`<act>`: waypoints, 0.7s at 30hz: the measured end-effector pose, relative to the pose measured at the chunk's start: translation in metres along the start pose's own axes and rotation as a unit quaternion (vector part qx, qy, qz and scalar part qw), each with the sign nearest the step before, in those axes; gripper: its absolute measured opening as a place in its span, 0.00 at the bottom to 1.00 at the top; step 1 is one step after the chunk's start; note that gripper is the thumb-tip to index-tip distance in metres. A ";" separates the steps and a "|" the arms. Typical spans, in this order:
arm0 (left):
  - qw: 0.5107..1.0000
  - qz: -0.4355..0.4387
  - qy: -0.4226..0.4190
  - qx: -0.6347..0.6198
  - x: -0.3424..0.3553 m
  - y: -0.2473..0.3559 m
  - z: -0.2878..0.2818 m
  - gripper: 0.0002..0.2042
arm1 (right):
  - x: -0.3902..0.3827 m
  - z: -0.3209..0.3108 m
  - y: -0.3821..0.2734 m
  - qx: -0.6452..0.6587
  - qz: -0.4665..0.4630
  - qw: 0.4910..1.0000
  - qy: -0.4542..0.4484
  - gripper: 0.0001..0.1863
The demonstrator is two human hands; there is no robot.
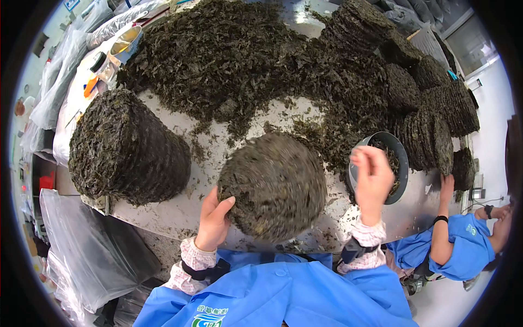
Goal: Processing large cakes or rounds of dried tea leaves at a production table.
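My left hand (213,219) grips the left edge of a round, flat cake of dried dark seaweed (274,188), thumb on top. The cake is tilted over the table's near side, and its surface is smeared by motion. To its right, my right hand (373,177) is raised in front of a grey round bowl (402,182), fingers curled together. Whatever those fingers hold, if anything, is too blurred to make out. Loose seaweed bits lie in the bowl, partly hidden by the hand.
A tall stack of seaweed cakes (128,147) stands at the left. Loose dried seaweed (218,60) is heaped across the back. More stacked cakes (427,139) line the right side, where a co-worker in blue (460,240) touches one. A blue cup (128,43) and orange-handled tool (91,85) sit back left.
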State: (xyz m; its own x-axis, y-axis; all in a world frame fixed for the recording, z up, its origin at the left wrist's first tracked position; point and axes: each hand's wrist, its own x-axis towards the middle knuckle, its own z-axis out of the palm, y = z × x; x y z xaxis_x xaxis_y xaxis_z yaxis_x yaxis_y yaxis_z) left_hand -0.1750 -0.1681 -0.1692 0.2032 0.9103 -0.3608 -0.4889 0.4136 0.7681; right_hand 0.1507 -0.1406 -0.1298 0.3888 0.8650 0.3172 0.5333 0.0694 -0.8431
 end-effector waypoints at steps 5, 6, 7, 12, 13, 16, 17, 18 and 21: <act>0.966 0.011 0.020 0.257 0.004 -0.007 -0.004 0.28 | -0.022 -0.084 0.060 -0.441 0.009 0.897 -0.003 0.14; 0.964 0.020 0.017 0.266 0.005 -0.007 -0.004 0.27 | -0.022 -0.085 0.062 -0.442 0.008 0.897 -0.002 0.14; 0.961 0.030 0.012 0.275 0.006 -0.009 -0.004 0.25 | -0.023 -0.077 0.049 -0.392 -0.019 0.919 0.032 0.14; 0.955 0.051 0.004 0.291 0.007 -0.002 0.000 0.21 | -0.012 0.016 -0.019 -0.074 -0.051 0.985 -0.146 0.09; 0.957 0.062 0.015 0.284 0.007 -0.002 0.002 0.20 | -0.009 0.036 -0.023 -0.044 -0.093 0.975 -0.196 0.08; 0.956 0.050 0.017 0.289 0.008 -0.003 0.001 0.20 | 0.002 0.083 -0.028 -0.038 -0.193 0.947 -0.255 0.08; 0.956 0.052 0.018 0.288 0.009 -0.003 0.003 0.20 | 0.006 0.091 -0.030 -0.050 -0.198 0.941 -0.269 0.07; 0.954 0.047 0.020 0.296 0.010 -0.003 0.004 0.20 | 0.009 0.100 -0.025 -0.050 -0.201 0.941 -0.269 0.07; 0.956 0.054 0.030 0.288 0.011 -0.003 0.008 0.21 | 0.011 0.121 -0.003 -0.147 -0.238 0.912 -0.300 0.06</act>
State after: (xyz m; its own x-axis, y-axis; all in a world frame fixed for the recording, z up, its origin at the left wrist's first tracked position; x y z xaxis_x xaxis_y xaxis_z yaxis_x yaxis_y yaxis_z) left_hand -0.1648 -0.1595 -0.1710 0.1207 0.9527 -0.2788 0.0467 0.2751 0.9603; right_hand 0.0621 -0.0716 -0.1761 -0.3742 0.8936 0.2481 0.7465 0.4489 -0.4912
